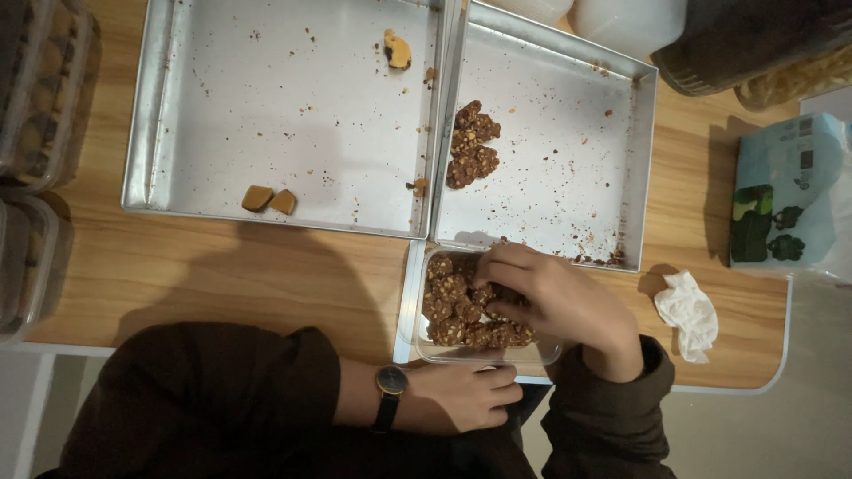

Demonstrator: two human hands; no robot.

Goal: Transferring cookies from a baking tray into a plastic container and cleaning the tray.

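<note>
Step in hand, by my judgement: packing chocolate cookies (457, 310) into a clear plastic container (417, 306) that sits at the near edge of the wooden counter (266, 266), just in front of the right baking tray (639, 168).

Right hand (555, 297): inside the container, fingers curled down among the cookies. The grip appears closed around one or more of them, though the fingertips are partly buried and the exact hold cannot be told.

Left hand (466, 395): below the container's near rim, fingers bent against it; it appears to steady the container. A wristwatch (390, 383) sits on that wrist.

Stock remaining: a small cluster of chocolate cookies (472, 142) lies near the left wall of the right tray. The left baking tray (142, 115) holds two tan pieces (269, 200) near its front edge and one pale fragment (397, 49) near its far edge. Crumbs are scattered over both trays.

Other items: a crumpled tissue (688, 310) near the counter's right front corner; a tissue pack (785, 195) at the right edge.

Next move, as judged: settling the held cookies flat so they pack tightly calls for light pressure, since they look crumbly.
</note>
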